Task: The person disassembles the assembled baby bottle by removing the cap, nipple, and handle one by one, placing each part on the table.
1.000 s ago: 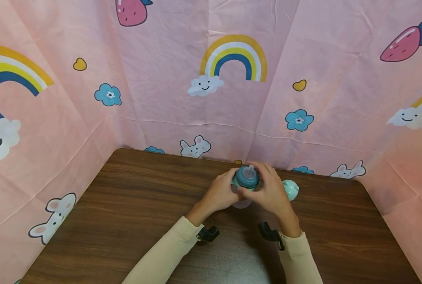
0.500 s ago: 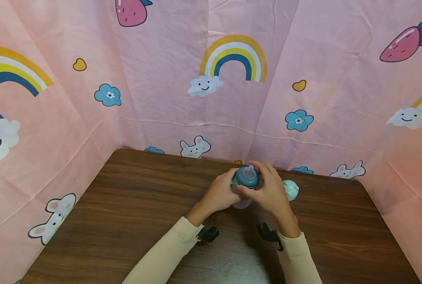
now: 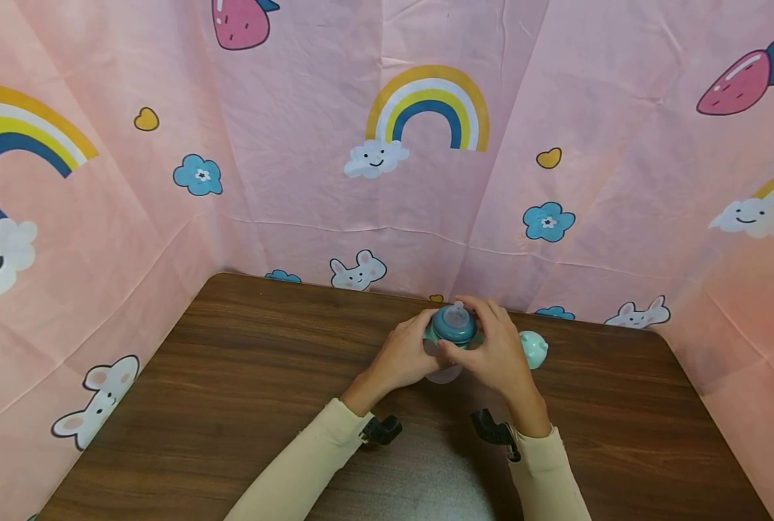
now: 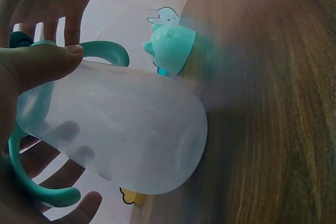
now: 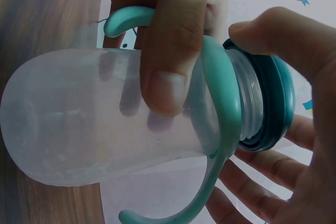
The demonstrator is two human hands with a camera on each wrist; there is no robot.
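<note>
Teal collar (image 3: pixel 455 334) up top, and both hands are on the job! Left hand (image 3: pixel 405 352) is gripping the frosted baby bottle (image 5: pixel 73 116) from its left side, thumb pressed flat along the body just below the mint handle ring (image 5: pixel 223 87), fingers wrapped round the far side. Right hand (image 3: pixel 499 352) arches over from the other side, grasping the collar, thumb on the near edge, fingers curving round behind. Look at the neck: clear screw threads (image 5: pixel 248 95) are showing between ring and collar!

Both forearms reach forward and angle inward, cream sleeves (image 3: pixel 305 463) ending at the wrists, a black wrist mount (image 3: pixel 381 430) on the left arm. The bottle is held upright between the palms, its silicone nipple (image 3: pixel 457 314) pointing up, near the back edge of the dark wooden table (image 3: pixel 263 362); whether its base touches the wood, I can't tell. Just beyond the right hand sits the mint, eared cap (image 3: pixel 533 349), and behind it all hangs the pink printed cloth (image 3: pixel 295 166).
</note>
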